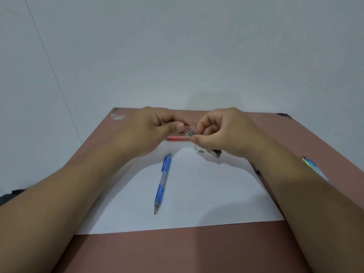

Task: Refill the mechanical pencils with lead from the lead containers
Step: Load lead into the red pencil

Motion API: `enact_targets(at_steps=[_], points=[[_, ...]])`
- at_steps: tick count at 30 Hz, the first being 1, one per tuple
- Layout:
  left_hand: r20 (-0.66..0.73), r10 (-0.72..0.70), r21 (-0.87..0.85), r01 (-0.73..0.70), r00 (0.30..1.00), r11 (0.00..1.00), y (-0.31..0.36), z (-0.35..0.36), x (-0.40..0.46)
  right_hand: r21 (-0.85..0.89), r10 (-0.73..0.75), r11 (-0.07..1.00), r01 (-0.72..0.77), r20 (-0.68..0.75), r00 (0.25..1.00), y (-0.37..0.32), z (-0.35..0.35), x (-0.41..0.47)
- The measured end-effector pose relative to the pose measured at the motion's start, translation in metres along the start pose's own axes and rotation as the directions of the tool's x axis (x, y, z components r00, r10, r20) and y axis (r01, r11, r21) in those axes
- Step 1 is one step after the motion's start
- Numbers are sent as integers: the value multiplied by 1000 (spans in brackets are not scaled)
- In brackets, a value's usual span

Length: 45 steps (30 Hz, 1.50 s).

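My left hand (157, 125) and right hand (218, 131): both pinching clear lead case (190, 132) | blue pencil (162, 184): flat on paper (206, 194) | pink pencil (177, 138): behind hands | bench (177, 251): brown

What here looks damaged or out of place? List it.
The table has a chipped, pale patch at its far left corner and a dark mark at the far right corner. A pencil lies off the paper by the right forearm. Otherwise nothing stands out; no spilled lead is visible.
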<state>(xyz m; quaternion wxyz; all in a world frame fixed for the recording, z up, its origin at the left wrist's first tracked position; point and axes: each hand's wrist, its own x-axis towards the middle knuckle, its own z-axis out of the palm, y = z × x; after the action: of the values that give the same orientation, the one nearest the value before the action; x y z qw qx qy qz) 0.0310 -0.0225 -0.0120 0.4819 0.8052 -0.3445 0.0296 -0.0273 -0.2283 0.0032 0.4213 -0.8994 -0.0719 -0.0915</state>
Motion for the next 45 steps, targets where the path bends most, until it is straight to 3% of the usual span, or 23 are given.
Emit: enact_targets(at_steps=[8, 15, 19, 22, 26, 32, 37, 41, 45], points=[[-120, 12, 91, -1, 993, 996, -2, 3, 2, 65, -25, 998, 24, 24, 999, 0, 0, 1], [-227, -49, -5, 49, 973, 999, 1, 5, 4, -64, -94, 994, 89, -92, 991, 8, 1, 6], [-288, -77, -182, 25, 955, 983, 3, 5, 6, -168, -155, 976, 138, -96, 983, 9, 4, 6], [-299, -93, -244, 18, 950, 969, 5, 6, 6, -38, -78, 996, 76, -67, 995, 8, 9, 8], [-290, -130, -220, 66, 948, 973, 6, 6, 3, 286, 97, 956, -69, -87, 991, 4, 11, 12], [-197, -198, -300, 133, 960, 945, 0, 7, 6, 463, 238, 875, -141, -158, 958, 8, 3, 16], [-174, -221, -378, 143, 959, 915, -1, 7, 6, 623, 313, 758, -193, -89, 945, 8, 3, 19], [-159, -254, -410, 171, 954, 896, -3, 4, 7, 582, 315, 791, -189, -122, 941, 12, 3, 20], [-70, -285, -515, 210, 956, 831, -5, 4, 8, 378, 246, 912, -162, -185, 951, 18, 8, 22]])
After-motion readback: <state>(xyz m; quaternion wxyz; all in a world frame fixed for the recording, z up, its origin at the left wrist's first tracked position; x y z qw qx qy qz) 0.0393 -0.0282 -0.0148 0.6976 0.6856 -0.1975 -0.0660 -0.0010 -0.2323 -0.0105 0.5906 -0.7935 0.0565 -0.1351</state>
